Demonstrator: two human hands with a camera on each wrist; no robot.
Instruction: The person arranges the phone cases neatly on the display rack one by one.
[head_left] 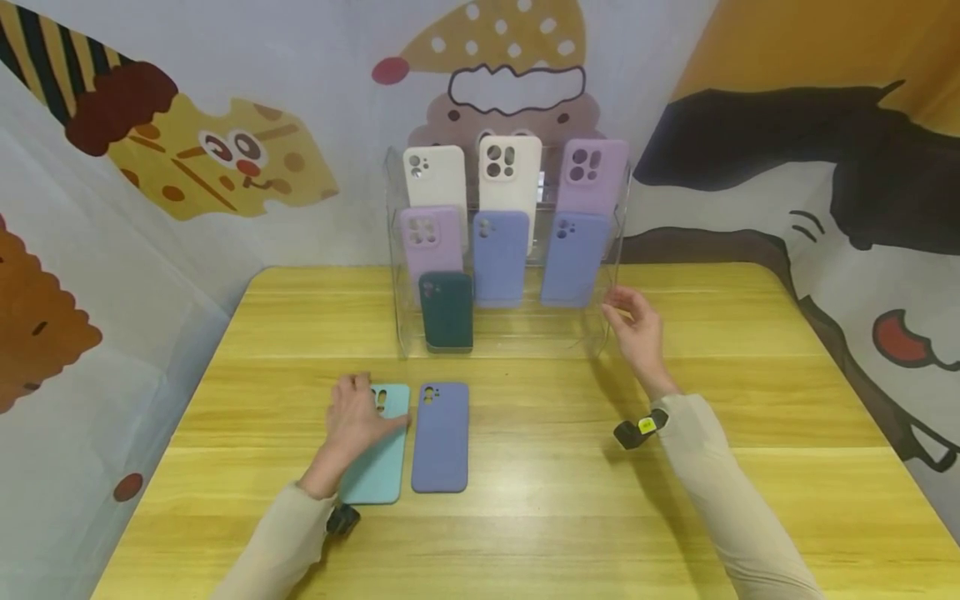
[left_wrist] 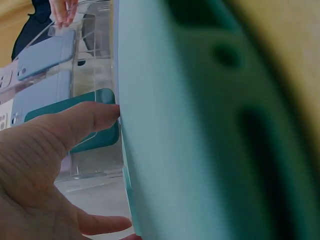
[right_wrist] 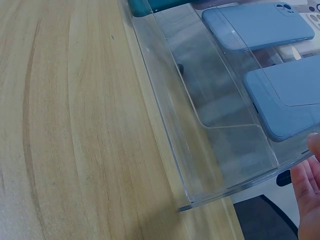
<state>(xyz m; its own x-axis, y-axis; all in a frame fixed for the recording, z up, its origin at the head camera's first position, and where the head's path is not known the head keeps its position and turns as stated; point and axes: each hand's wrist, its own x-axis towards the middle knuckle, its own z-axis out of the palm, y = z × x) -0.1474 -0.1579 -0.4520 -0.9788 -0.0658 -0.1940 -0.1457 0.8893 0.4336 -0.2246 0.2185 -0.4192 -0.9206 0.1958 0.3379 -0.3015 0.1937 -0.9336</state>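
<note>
On the table lies a turquoise phone case [head_left: 382, 475], filling much of the left wrist view. My left hand [head_left: 356, 421] spans its width near the camera-hole end, thumb on the right edge and fingers at the opposite edge, gripping it. To its right a blue-violet phone case [head_left: 441, 442] lies flat. A clear tiered display stand [right_wrist: 235, 145] holds several phone cases. At the stand's right side, my right hand [head_left: 637, 329] holds the side panel, with thumb and fingers on either side of it in the right wrist view.
In the stand's lowest tier sits a dark green phone case [head_left: 447, 312] at the left. Behind it are a lilac case [head_left: 432, 242] and two blue cases, one in the middle [head_left: 500, 258]. White and lilac cases fill the top tier. A cartoon-printed cloth [head_left: 322, 50] hangs behind the wooden table [head_left: 540, 533].
</note>
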